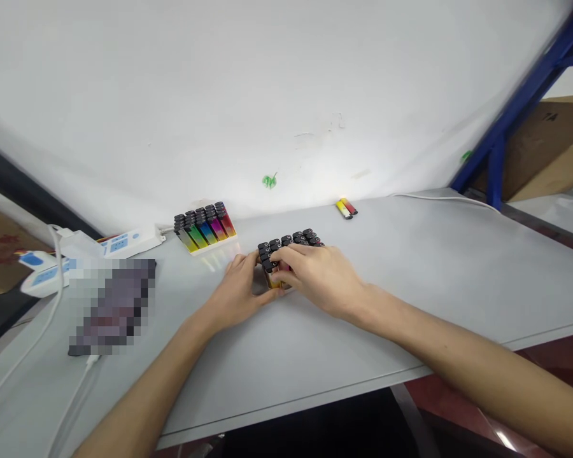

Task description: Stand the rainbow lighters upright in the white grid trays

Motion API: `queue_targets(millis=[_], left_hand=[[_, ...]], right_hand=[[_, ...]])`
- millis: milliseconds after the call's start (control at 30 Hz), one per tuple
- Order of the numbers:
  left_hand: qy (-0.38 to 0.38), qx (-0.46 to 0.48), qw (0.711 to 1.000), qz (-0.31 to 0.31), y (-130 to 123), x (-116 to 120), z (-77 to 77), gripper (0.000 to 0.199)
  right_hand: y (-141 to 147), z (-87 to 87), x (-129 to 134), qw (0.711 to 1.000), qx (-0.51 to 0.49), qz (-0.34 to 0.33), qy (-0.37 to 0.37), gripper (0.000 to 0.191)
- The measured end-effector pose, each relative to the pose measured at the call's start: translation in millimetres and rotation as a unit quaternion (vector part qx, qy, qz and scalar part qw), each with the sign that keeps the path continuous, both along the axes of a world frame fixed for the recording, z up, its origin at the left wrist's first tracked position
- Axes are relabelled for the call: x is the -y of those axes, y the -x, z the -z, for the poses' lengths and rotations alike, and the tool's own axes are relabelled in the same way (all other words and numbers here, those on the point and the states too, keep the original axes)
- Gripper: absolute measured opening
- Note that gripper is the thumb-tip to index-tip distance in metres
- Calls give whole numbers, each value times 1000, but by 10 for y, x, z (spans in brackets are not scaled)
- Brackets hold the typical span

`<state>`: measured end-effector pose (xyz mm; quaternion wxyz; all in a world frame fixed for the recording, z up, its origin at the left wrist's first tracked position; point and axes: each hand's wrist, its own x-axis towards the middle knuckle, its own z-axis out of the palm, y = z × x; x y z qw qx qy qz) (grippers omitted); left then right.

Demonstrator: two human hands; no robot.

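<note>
A block of lighters (286, 242) with black tops stands upright in front of me, packed in rows in a pale tray. My left hand (239, 289) grips this tray of lighters from its left side, thumb along the front edge and fingers behind. At the front left corner, my right hand (319, 277) pinches a yellowish lighter (269, 277) between thumb and fingers. That hand hides much of the block's front. Farther back on the left, a second tray of lighters (205, 232) shows yellow, green, blue, pink and red bodies.
Two loose lighters (346, 208), yellow and red, lie near the wall. White power strips (124, 243) and a blurred-out dark device (117, 305) with a white cable (79, 388) occupy the left of the grey table (386, 273). Cardboard boxes (537, 149) stand beyond a blue frame (496, 165).
</note>
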<state>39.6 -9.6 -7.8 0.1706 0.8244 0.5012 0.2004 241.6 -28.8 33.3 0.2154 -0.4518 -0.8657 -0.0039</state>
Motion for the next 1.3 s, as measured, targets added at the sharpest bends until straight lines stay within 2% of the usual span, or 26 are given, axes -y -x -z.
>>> queue_targets(millis=[133,333,533,700,867,1000,1167,1233,1300], left_hand=[[0,1,1000,0,-3,6,0,50],[6,8,1000,12,-5,24,-23,43],[6,-6,1000,6,-2,29,-38,52],[11,-9,1000,-3,13,14,-16,54],[26,11,999,-15,16,5,-8,55],[27,15,999,-24,13,3,5,59],[16,17,1000,-11,34,-4,39,62],[6,16,1000,-7,38,-8,51,69],[-1,15,1000,-6,33,-10,56,74]], right_hand=[[6,-30,19,1000,4,13,-4,18],[15,-30,-39,999,-34,-8,-6,15],[-70,13,-61,999,-21,5,-37,20],[-119,-35,-87,998,23,-33,-50,30],[-193,-150,-157,997,34,-63,-23,25],[-193,-177,-165,997,40,-67,-16,24],[-143,-153,-123,996,-4,-87,-16,25],[-205,-162,-191,996,-53,-69,-29,31],[-359,-163,-363,994,-98,-3,-54,34]])
